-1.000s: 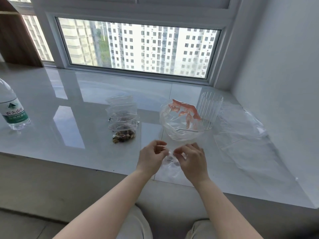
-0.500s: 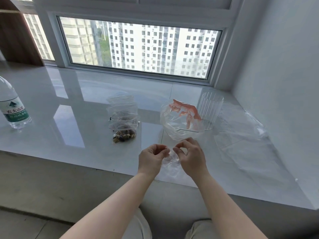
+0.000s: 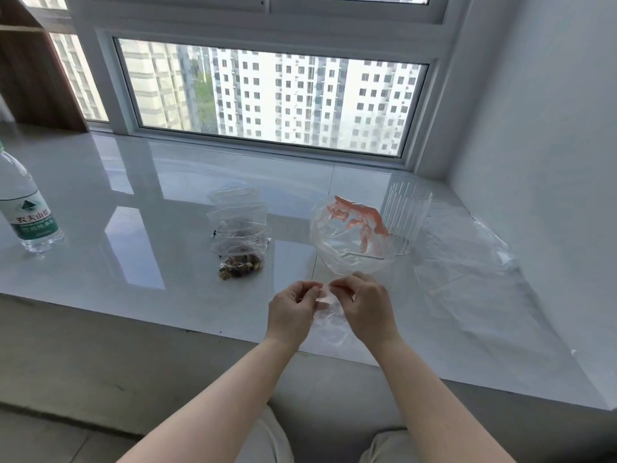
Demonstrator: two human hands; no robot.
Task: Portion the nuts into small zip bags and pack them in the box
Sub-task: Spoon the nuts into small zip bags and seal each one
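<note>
A small clear zip bag [image 3: 329, 312] is pinched at its top edge by the left hand [image 3: 292, 312] and the right hand [image 3: 369, 309], whose fingers are curled on the plastic; the bag is held just above the near edge of a glossy white sill [image 3: 133, 202], and no nuts can be made out in it. Farther back on the sill, a row of small zip bags [image 3: 238, 225] is laid, and nuts [image 3: 240, 265] are seen in the nearest one. To the right, a large clear bag with orange print [image 3: 352, 238] is placed, touching a ribbed clear container [image 3: 405, 217]. Flat clear plastic sheets [image 3: 467, 262] are spread beside the white wall [image 3: 551, 128]. A water bottle [image 3: 28, 212] is stood at the far left. Behind the sill, tall apartment blocks are seen through a wide window [image 3: 267, 98], and a wooden shelf [image 3: 33, 71] is placed in the left corner.
</note>
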